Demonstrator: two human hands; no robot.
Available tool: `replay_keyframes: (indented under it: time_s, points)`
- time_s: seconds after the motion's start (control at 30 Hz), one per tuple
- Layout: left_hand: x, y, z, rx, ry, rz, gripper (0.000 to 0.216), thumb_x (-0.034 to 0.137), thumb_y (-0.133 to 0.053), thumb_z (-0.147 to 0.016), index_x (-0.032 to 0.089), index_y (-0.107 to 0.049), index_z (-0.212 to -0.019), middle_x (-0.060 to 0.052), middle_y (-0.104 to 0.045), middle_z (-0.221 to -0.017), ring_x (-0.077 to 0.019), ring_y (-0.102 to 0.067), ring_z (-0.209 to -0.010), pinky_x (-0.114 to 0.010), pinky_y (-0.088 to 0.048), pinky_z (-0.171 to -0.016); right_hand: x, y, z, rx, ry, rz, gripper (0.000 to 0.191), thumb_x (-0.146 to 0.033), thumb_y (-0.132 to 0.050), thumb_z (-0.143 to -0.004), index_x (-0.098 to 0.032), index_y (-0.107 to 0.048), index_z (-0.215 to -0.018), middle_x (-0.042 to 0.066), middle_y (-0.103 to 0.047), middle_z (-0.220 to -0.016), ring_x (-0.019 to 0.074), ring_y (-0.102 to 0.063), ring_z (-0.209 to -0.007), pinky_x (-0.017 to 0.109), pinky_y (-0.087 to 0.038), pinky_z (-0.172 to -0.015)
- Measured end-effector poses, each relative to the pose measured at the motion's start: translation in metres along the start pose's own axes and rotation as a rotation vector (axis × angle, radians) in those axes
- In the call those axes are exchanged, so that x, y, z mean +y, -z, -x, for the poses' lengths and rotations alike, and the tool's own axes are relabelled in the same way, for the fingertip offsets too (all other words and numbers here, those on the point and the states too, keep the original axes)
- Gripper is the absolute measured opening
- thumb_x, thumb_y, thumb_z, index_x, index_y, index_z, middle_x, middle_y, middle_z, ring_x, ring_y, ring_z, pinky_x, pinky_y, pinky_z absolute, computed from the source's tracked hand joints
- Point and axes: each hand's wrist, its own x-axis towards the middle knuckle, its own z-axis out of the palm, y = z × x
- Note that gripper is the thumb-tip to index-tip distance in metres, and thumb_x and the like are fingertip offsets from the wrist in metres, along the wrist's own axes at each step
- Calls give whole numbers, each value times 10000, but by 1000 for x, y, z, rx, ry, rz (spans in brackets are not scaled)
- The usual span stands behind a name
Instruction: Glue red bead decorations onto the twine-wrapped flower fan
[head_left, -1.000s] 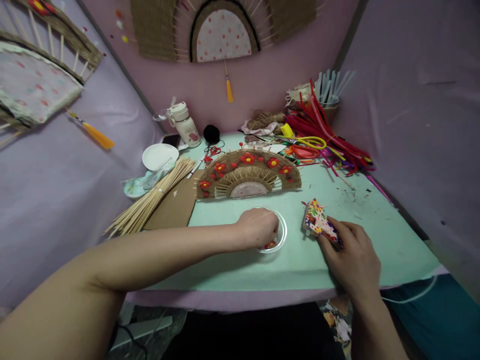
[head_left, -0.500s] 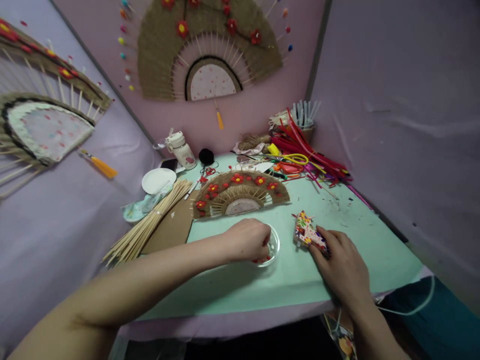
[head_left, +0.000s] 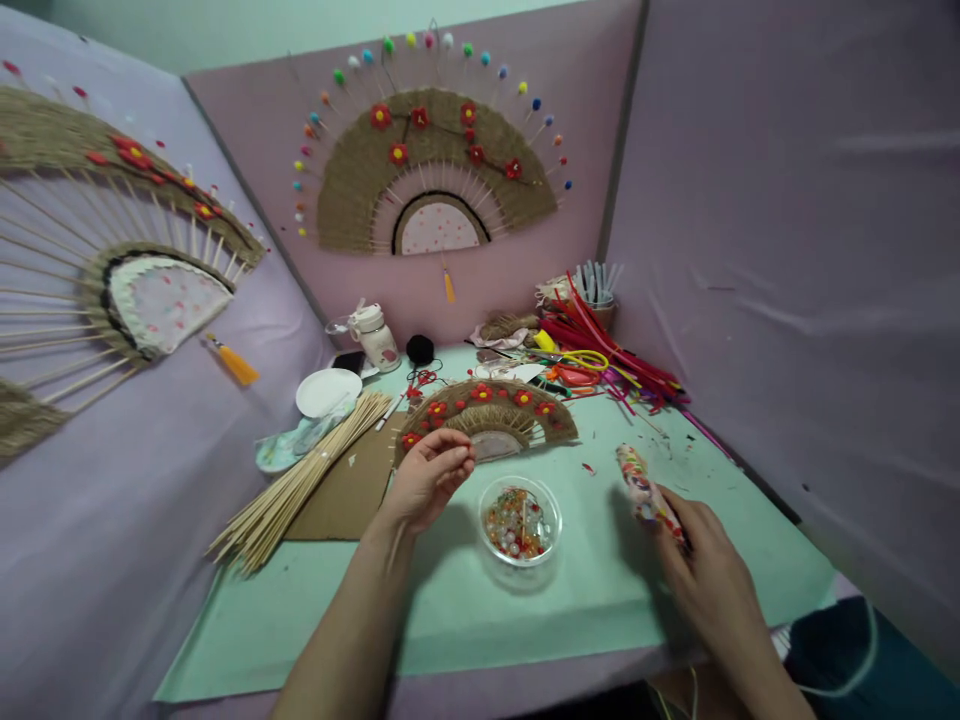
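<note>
Floral-patterned tool [head_left: 639,482], round clear bowl [head_left: 558,520], glossy beads [head_left: 514,525]

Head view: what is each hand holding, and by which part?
Right hand grips the floral-patterned object by its near end. Left hand is pinched shut; whether it holds anything cannot be told.

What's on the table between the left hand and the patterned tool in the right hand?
In the head view, a clear bowl of beads sits between the left hand and the patterned tool held by the right hand.
</note>
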Motion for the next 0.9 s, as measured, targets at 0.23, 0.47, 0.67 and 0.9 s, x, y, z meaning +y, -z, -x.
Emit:
replay_keyframes:
  time_s: [0.23, 0.47, 0.67, 0.9]
  points:
    - [-28, 4, -1, -8, 68, 231, 346, 209, -887, -521, 104, -671, -770, -16, -660, -671, -36, -585, -562, -102, -475, -536, -40, 14, 23, -187, -378, -446, 479, -656, -527, -786, -187, -625, -785, 43, -611, -655, 199, -567, -633, 287, -451, -586]
    - [-34, 7, 8, -73, 70, 267, 333, 222, -875, -549, 110, -639, -754, -9, -645, -682, -51, -594, -580, -122, -483, -544, -78, -10, 50, -416, -354, -763, 471, -621, -532, -818, -165, -644, -785, 39, -591, -653, 159, -499, -596, 270, -399, -560]
    - [-31, 6, 14, -119, 60, 288, 320, 207, -869, -553, 120, -640, -758, -6, -659, -715, -58, -612, -603, -138, -497, -579, -102, -26, 52, -453, -366, -831, 485, -630, -515, -828, -158, -605, -761, 30, -568, -645, 141, -480, -582, 264, -398, -559]
    - [-35, 6, 14, -140, 19, 262, 322, 255, -868, -559, 121, -629, -728, 10, -624, -647, -47, -568, -547, -147, -466, -545, -104, -26, 57, -437, -410, -836, 490, -649, -541, -801, -162, -592, -795, 38, -582, -667, 161, -518, -602, 280, -437, -585]
